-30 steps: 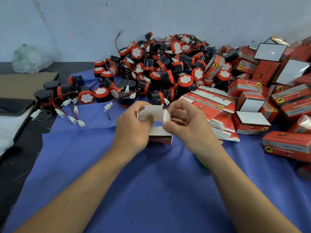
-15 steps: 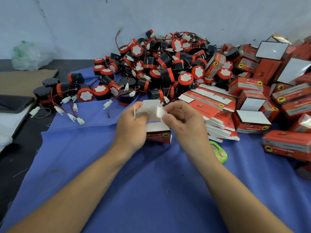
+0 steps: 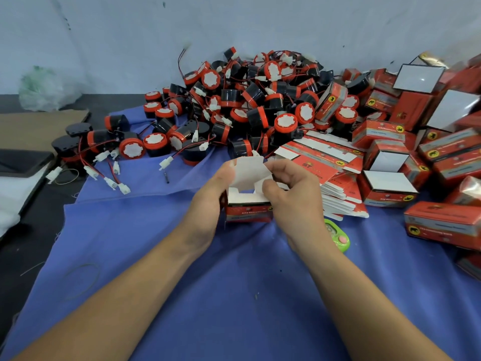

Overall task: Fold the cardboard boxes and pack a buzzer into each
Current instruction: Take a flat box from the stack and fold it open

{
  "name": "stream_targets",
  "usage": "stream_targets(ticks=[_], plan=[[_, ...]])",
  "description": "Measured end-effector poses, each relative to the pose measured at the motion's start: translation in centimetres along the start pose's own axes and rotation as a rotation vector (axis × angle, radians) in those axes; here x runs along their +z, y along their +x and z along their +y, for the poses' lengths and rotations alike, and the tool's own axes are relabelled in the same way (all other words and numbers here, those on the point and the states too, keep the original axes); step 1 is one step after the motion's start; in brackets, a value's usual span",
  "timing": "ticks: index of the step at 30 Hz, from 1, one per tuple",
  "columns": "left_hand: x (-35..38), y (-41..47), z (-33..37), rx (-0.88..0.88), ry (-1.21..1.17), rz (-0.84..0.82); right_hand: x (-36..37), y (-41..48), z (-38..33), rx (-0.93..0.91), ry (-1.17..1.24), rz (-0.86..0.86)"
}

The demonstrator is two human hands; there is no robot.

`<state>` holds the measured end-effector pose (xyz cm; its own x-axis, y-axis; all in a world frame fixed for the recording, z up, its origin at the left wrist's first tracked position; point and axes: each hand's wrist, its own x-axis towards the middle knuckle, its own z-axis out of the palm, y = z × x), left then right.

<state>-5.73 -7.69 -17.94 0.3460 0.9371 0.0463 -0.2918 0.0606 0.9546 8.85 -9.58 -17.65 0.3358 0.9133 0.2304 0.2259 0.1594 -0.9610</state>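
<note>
buzzer pile [image 3: 247, 105] 12 o'clock | flat boxes [image 3: 328, 162] 2 o'clock | box [image 3: 247, 211] centre, upright, top end open | left hand [image 3: 208, 201] grips its 9 o'clock wall, right hand [image 3: 291, 196] pinches small flap [image 3: 260, 183] at 3 | suggest: side flaps in first, then tuck tongue [image 3: 250, 171] squarely

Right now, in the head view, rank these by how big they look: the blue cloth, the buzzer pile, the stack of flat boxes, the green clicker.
1. blue cloth
2. buzzer pile
3. stack of flat boxes
4. green clicker, which is partly hidden but still clearly the smallest
</note>
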Motion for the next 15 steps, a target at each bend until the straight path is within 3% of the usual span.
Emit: stream_targets(ticks=[9, 13, 15], plan=[[-0.5, 0.1, 0.8, 0.085, 0.148, -0.031, 0.3, -0.1, -0.3, -0.002, -0.090, 0.101], [0.1, -0.2, 0.5, 0.244, 0.520, 0.000, 0.0, 0.5, 0.3, 0.082, -0.066, 0.135], [0.5, -0.2, 0.3, 0.237, 0.477, 0.013, 0.0, 0.5, 0.4, 0.111, -0.037, 0.147]])
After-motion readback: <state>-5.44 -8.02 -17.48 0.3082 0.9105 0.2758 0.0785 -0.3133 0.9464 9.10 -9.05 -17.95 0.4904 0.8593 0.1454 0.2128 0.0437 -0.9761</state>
